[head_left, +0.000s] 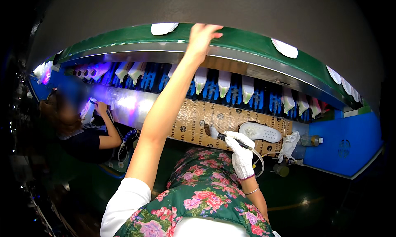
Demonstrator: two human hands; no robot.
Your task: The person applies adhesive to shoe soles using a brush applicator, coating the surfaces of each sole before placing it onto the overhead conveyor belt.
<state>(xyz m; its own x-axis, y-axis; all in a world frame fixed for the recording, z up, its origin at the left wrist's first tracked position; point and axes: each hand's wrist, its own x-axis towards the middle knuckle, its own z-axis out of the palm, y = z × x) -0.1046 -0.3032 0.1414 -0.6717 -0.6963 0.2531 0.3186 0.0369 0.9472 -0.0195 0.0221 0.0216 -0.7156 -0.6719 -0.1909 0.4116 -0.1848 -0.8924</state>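
My bare left hand [202, 39] reaches far up to the green conveyor belt [243, 39], slightly blurred, its fingers apart and nothing seen in them. In a white knitted glove, my right hand [241, 154] is closed around the dark handle of a brush [213, 131] with a pale, flat bristle head. A thin clear hose curves away from the handle. The brush head hovers over or touches the cardboard [194, 117]; I cannot tell which. Just right of the brush, a white shoe sole [260, 131] lies on the cardboard.
White soles [284, 48] ride along the belt. Below it, several pale shoe uppers [224, 83] stand in a row among blue holders [210, 89]. A crumpled white cloth [289, 145] and a clear bottle [311, 141] sit at right. A co-worker [80, 121] works at left.
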